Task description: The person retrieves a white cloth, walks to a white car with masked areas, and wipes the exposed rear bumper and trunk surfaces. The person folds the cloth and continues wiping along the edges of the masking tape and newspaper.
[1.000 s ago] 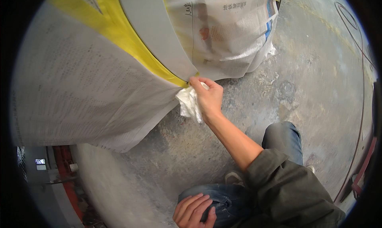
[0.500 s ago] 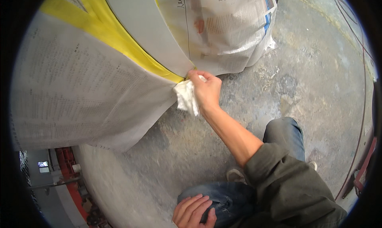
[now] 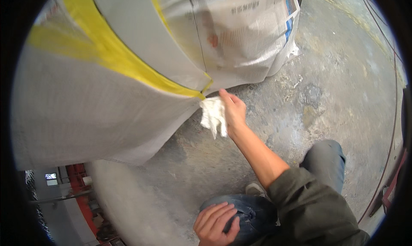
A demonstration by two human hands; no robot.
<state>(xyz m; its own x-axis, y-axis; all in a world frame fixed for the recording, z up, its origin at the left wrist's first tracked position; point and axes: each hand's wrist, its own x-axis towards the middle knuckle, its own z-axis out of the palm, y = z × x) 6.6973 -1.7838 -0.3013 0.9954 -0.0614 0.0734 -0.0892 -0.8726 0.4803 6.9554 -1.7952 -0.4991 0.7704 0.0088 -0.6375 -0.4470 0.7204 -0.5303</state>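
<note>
My right hand [image 3: 235,111] is closed on a crumpled white cloth [image 3: 213,118], which hangs down on its left side. Just above the cloth, a smooth grey panel [image 3: 137,27] narrows to its lower tip. Yellow masking tape [image 3: 143,71] runs along both edges of that panel. Newspaper [image 3: 94,111] covers the left side, and another newspaper sheet [image 3: 244,40] wraps the right side. My left hand [image 3: 216,223] lies on my left knee with its fingers stretched out, holding nothing. The fingers hidden behind the cloth cannot be seen.
Stained grey concrete floor [image 3: 296,113] spreads beneath the covered body. A thin dark hose or cable [image 3: 394,83] curves along the far right. Red equipment [image 3: 81,186] stands at the lower left. My bent right knee [image 3: 325,162] is beside my right forearm.
My right hand and the white cloth have drawn down and slightly right, off the panel's tip. The view has shifted a little. My left hand stays on the knee.
</note>
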